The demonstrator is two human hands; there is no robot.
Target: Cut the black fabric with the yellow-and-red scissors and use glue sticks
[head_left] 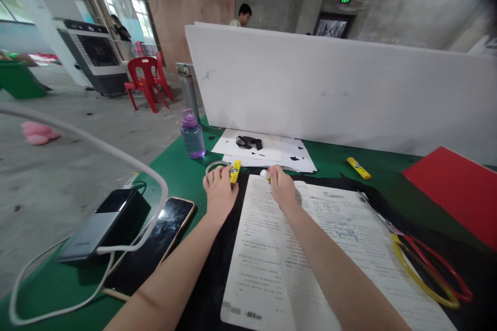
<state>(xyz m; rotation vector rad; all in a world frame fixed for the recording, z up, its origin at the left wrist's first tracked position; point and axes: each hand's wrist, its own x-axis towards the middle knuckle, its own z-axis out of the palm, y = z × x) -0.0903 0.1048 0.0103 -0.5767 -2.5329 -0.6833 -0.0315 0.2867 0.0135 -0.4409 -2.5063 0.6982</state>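
My left hand (pixel 219 189) is closed around a yellow glue stick (pixel 234 171) at the top left corner of a printed paper sheet (pixel 295 248). My right hand (pixel 281 186) pinches a small white cap-like piece (pixel 264 173) just right of the stick. Both hands rest at the far edge of the sheet, which lies on black paper (pixel 212 279) over the green table (pixel 171 165).
A purple water bottle (pixel 192 134), a phone (pixel 155 243), a power bank (pixel 104 222) with white cable, white sheets with black cut-outs (pixel 267 150), a second yellow glue stick (pixel 359 167), a red sheet (pixel 458 191), scissors (pixel 427 264), a white board (pixel 341 88). People stand far behind.
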